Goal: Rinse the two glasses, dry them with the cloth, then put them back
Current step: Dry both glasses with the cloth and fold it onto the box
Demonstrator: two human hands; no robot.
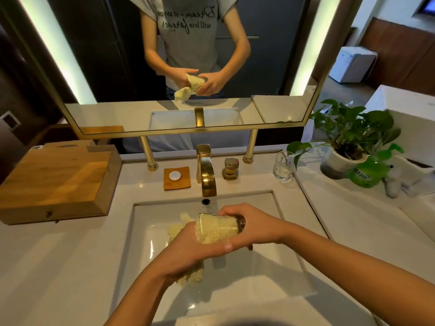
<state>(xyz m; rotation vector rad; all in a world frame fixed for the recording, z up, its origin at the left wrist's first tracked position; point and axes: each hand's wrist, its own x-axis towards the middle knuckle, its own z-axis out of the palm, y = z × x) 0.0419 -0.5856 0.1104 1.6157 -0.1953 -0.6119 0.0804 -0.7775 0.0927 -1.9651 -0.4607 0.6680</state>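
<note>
Over the white sink (277, 267) my right hand (254, 228) grips a clear glass (221, 225) lying on its side, mouth to the left. A pale yellow cloth (213, 235) is stuffed inside the glass. My left hand (193, 251) holds that cloth from below, and its loose ends hang beneath the hand and stick out behind it. A second clear glass (283, 166) stands upright on the counter at the right, beside the plant.
A gold faucet (206, 175) and its handle (230, 168) stand behind the basin. A wooden soap dish (177, 178) sits left of the faucet, a wooden box (56, 182) further left. A potted plant (346, 147) and green bottle (364, 175) stand at right.
</note>
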